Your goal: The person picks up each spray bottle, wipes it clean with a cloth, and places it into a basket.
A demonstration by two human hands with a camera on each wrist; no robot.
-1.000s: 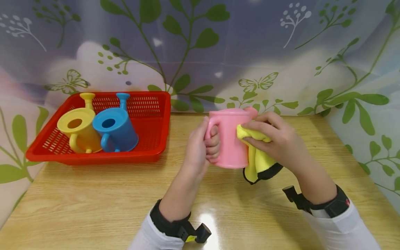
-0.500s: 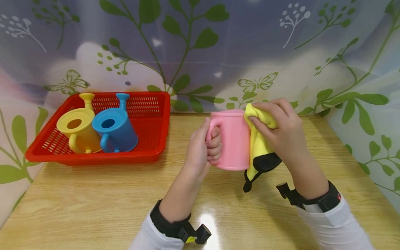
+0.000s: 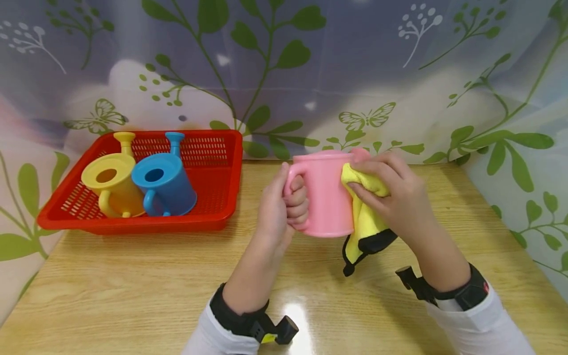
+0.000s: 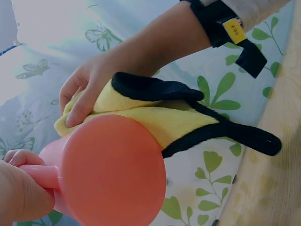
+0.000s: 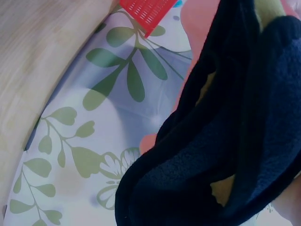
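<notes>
My left hand (image 3: 277, 204) grips the handle of a pink toy watering can (image 3: 327, 197), held up over the table with its base toward me. The left wrist view shows the can's round bottom (image 4: 113, 174) large in front. My right hand (image 3: 397, 192) pinches a yellow cloth (image 3: 368, 212) with black edging against the can's right side. The can's spout head (image 3: 360, 154) peeks out behind the right fingers. Below the fingers the cloth hangs loose; its dark underside (image 5: 202, 155) covers much of the right wrist view.
A red plastic basket (image 3: 213, 217) stands at the left of the wooden table (image 3: 146, 286). Inside it sit a yellow watering can (image 3: 124, 192) and a blue watering can (image 3: 173, 190). A leaf-patterned curtain (image 3: 284, 113) lies behind the table.
The right hand slid the cloth up the can's right side, then back down a little. The left hand and the can shifted slightly left and up, and the spout shows again.
</notes>
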